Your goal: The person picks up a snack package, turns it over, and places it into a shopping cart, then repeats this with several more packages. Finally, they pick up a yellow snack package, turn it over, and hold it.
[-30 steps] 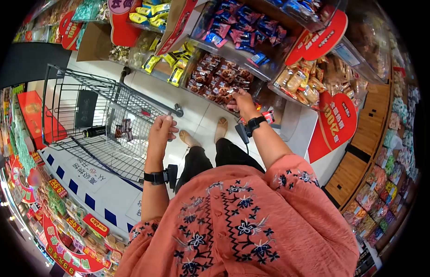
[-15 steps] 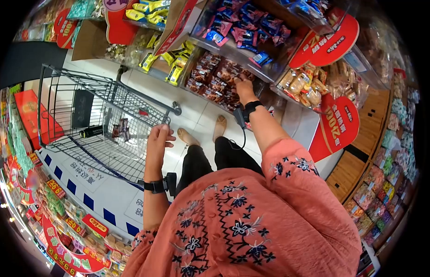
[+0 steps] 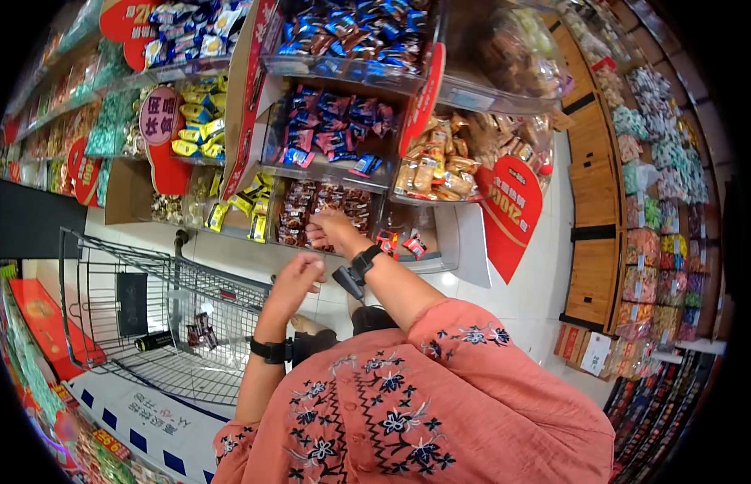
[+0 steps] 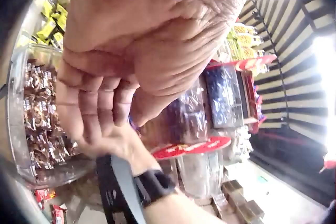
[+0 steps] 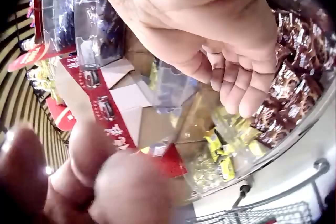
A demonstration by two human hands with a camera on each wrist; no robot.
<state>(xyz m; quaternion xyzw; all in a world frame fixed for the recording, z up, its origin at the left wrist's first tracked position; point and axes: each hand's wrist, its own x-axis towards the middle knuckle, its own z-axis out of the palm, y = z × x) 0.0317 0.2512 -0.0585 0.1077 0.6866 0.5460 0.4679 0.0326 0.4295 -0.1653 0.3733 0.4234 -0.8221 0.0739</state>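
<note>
The right hand (image 3: 335,232) has come in closer to the left hand (image 3: 297,284) since half a second ago, leaving the right-hand side of the clear bin (image 4: 65,174). The shopping cart (image 3: 169,273) stands left of both hands; the bin lies just beyond them. Both hands have loosely bent fingers, with nothing visible in either. Brown packets (image 3: 297,203) fill much of the bin past the right hand; a few similar ones lie in the cart, hard to count through the mesh. Gathering seems begun, with plenty left.
</note>
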